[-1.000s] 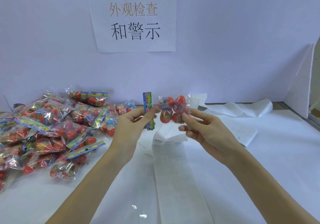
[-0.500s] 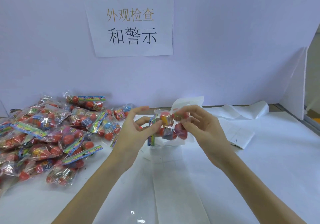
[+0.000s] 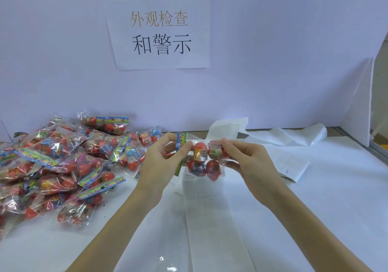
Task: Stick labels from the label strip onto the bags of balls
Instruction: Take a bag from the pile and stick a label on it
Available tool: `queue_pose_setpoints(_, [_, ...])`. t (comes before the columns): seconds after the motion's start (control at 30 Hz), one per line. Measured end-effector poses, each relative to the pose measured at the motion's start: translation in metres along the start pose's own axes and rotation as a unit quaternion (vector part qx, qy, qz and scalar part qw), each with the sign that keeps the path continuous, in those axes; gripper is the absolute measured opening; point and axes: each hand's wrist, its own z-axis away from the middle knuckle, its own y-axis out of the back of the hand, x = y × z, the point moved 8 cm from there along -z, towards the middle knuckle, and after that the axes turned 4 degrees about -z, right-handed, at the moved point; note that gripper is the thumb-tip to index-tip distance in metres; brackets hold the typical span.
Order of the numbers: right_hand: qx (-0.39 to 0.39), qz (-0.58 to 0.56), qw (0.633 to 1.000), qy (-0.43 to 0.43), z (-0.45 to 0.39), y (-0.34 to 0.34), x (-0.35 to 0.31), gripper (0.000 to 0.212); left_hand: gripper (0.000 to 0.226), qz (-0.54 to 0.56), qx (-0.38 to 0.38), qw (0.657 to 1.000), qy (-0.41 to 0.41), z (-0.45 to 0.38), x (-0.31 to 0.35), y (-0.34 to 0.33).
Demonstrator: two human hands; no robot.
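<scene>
Bright, even light; faint glare on the table point(image 3: 168, 265); wide-angle edge bending.

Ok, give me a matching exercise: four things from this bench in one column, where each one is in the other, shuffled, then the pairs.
Things:
1. bag of balls
2. pile of bags
3. label strip
4. paper sign

Places:
A. taped on the back wall
B. flat on the table, below the hands
C. pinched between left hand and right hand
D. heaped at the table's left

Pairs: 1-C, 2-D, 3-B, 4-A
</scene>
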Motion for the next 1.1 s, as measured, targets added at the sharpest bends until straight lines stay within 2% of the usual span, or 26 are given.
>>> queue_pose_setpoints(0.13, [0.012,-0.03,0.999,0.003,0.001,0.004,-0.002,0.039,0.018,0.021,-0.018,1.0,-0.002,0.002,0.001,-0.006])
queue_pose_setpoints(0.23, [0.009,-0.052,0.998,-0.017,0.0,0.001,0.002,0.041,0.02,0.019,0.006,1.0,-0.002,0.003,-0.003,-0.006])
queue_pose_setpoints(0.4, [-0.106,-0.018,0.99,-0.087,0.005,-0.016,0.008,0.044,0.02,-0.024,0.091,0.994,-0.051,0.003,0.004,0.011])
queue_pose_setpoints(0.57, [-0.081,-0.006,0.995,-0.059,0.004,-0.011,0.005,0.038,0.019,-0.045,0.095,0.992,-0.066,0.003,0.007,0.013])
queue_pose_setpoints(0.7, [-0.092,-0.028,0.994,-0.06,0.002,-0.01,0.005,0.038,0.01,-0.067,0.122,0.988,-0.071,0.002,0.01,0.019])
queue_pose_setpoints(0.77, [-0.086,-0.005,0.995,-0.057,0.002,-0.008,0.007,0.036,0.004,-0.064,0.088,0.993,-0.047,-0.001,0.003,0.017])
queue_pose_setpoints(0.9, [-0.087,0.089,0.99,-0.063,0.0,0.0,0.008,0.009,0.032,-0.001,-0.014,1.0,0.018,-0.007,-0.005,0.01])
queue_pose_setpoints(0.97, [-0.11,0.129,0.983,-0.065,0.001,-0.002,0.008,0.016,0.036,-0.002,-0.054,0.998,0.021,-0.005,-0.004,0.002])
queue_pose_setpoints(1.03, [-0.123,0.159,0.978,-0.057,0.004,-0.007,0.008,0.031,0.029,-0.039,-0.089,0.995,0.014,-0.001,-0.004,-0.007])
queue_pose_setpoints(1.1, [-0.102,0.191,0.976,-0.031,0.005,-0.009,0.005,0.039,0.027,-0.042,-0.082,0.995,0.021,0.001,-0.005,-0.009])
